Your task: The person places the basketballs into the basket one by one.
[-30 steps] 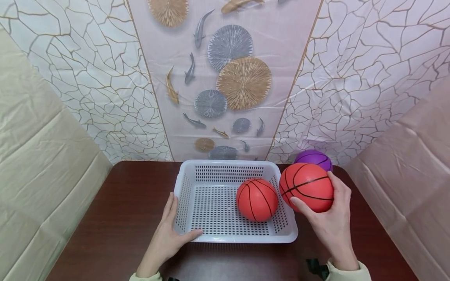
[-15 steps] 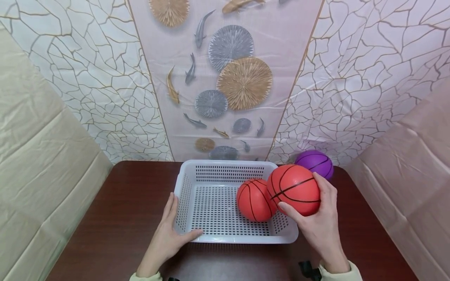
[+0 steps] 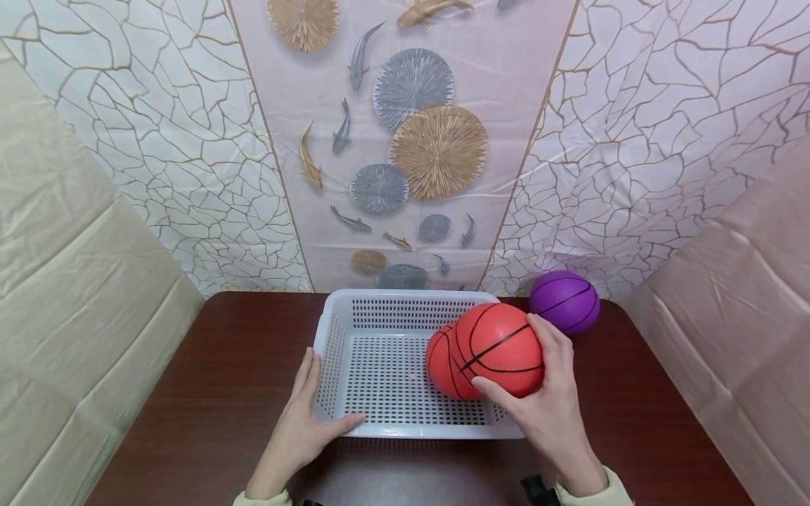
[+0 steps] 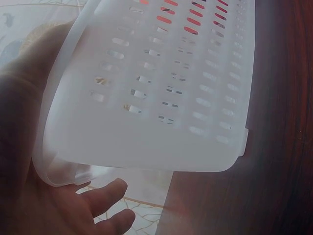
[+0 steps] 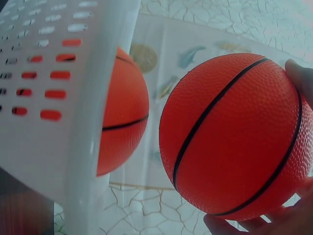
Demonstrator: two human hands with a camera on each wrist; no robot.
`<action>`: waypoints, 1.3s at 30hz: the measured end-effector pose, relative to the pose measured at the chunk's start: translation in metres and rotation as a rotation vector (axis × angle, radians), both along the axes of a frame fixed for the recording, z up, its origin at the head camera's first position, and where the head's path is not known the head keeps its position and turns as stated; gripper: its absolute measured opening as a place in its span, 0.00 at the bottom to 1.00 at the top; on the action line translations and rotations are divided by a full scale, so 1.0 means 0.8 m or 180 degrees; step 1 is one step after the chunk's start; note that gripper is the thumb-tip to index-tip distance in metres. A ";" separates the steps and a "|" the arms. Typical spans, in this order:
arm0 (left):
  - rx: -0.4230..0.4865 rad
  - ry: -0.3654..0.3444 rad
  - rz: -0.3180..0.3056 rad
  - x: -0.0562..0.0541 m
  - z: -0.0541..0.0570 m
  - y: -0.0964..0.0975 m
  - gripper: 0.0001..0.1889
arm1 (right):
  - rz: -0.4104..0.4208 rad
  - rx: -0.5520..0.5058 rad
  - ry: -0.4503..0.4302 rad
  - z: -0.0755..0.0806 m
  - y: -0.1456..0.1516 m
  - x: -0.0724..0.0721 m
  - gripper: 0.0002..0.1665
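Note:
In the head view my right hand (image 3: 552,404) holds a red toy basketball (image 3: 500,346) over the right side of a white plastic basket (image 3: 418,430). Its thumb lies on the ball's near side, and its fingers wrap the right side. Another red basketball (image 3: 441,365) rests inside the basket, partly hidden behind the held one. The right wrist view shows a gap between the held ball (image 5: 234,137) and the basket's rim. At the basket's near left corner, my left hand (image 3: 304,425) rests with extended fingers along the left side and its thumb on the front rim.
A purple basketball (image 3: 565,302) sits on the dark brown table (image 3: 221,393) at the back right, outside the basket. Behind the table hangs a patterned cloth (image 3: 405,176), and beige panels (image 3: 82,295) close in both sides.
My right hand has carried the red basketball leftward, from beyond the basket's right edge to over its right side. More of the purple ball shows. The left hand has stayed at the corner.

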State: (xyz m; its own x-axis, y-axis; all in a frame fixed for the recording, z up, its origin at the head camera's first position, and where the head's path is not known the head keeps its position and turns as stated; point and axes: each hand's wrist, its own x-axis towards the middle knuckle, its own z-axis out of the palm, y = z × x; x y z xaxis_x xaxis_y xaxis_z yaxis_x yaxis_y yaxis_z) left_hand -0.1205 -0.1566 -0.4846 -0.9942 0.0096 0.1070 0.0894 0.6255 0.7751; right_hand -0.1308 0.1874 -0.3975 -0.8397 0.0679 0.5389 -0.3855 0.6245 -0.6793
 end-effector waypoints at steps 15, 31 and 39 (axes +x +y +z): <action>0.0002 -0.0017 -0.0012 -0.003 0.001 -0.001 0.66 | 0.0432 0.0055 -0.0010 -0.014 -0.032 0.004 0.64; 0.0012 -0.0018 -0.0008 0.001 0.001 0.001 0.66 | 0.0762 0.0140 -0.0098 -0.026 -0.066 0.004 0.64; 0.0002 0.0006 0.0004 0.001 0.002 0.002 0.65 | 0.0897 0.0383 -0.0078 -0.031 -0.080 0.004 0.65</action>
State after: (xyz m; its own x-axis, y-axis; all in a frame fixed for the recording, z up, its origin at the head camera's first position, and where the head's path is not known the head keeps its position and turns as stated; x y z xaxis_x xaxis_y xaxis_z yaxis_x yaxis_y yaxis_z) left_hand -0.1197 -0.1551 -0.4834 -0.9940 0.0084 0.1089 0.0902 0.6252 0.7753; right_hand -0.1272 0.1233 -0.4226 -0.8292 -0.2326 0.5082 -0.5394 0.5717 -0.6183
